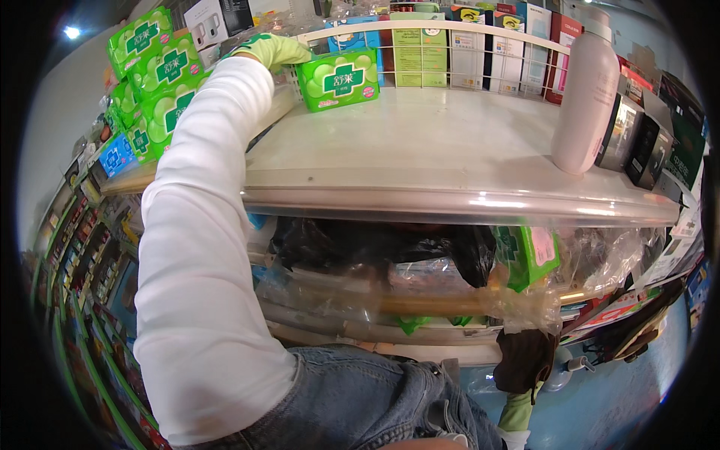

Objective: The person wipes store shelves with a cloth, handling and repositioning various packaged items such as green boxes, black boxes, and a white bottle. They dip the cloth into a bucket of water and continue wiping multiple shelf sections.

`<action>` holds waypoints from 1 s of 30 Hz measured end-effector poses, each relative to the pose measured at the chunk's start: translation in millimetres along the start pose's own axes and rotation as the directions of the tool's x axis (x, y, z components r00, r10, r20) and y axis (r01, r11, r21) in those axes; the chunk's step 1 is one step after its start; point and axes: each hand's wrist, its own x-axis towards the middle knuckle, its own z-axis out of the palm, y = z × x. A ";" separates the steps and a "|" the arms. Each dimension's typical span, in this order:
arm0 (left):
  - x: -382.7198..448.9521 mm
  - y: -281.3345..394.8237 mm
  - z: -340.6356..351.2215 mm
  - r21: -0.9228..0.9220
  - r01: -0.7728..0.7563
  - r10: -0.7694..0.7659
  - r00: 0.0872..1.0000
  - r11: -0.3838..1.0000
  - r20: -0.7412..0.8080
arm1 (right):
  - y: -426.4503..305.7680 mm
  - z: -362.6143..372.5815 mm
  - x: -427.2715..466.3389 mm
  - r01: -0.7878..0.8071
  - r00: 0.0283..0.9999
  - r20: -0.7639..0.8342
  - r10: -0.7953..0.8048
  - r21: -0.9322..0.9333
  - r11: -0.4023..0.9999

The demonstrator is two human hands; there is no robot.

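Note:
My left hand (275,50), in a light green glove with darker green marks, reaches to the back left of a white shelf (394,135). Its fingers grip the upper left end of a green pack of sanitary pads (340,80) standing on that shelf. Low on the right, my right hand (517,413) wears a matching glove and holds a dark brown cloth (524,360). Most of the right fingers are hidden behind the cloth. More green packs (169,70) are stacked to the left of my left arm.
A pale pink pump bottle (585,95) stands at the shelf's right end beside dark boxes (647,146). White wire railing (467,50) fronts boxed goods at the back. Below sit a black plastic bag (382,242) and another green pack (529,256). Stocked shelves (84,253) line the left.

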 end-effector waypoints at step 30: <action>-420.0 278.6 136.6 -0.039 -0.813 0.441 0.355 0.581 -0.825 | -180.7 -158.1 -69.9 0.732 0.622 -0.410 -0.667 0.001 0.681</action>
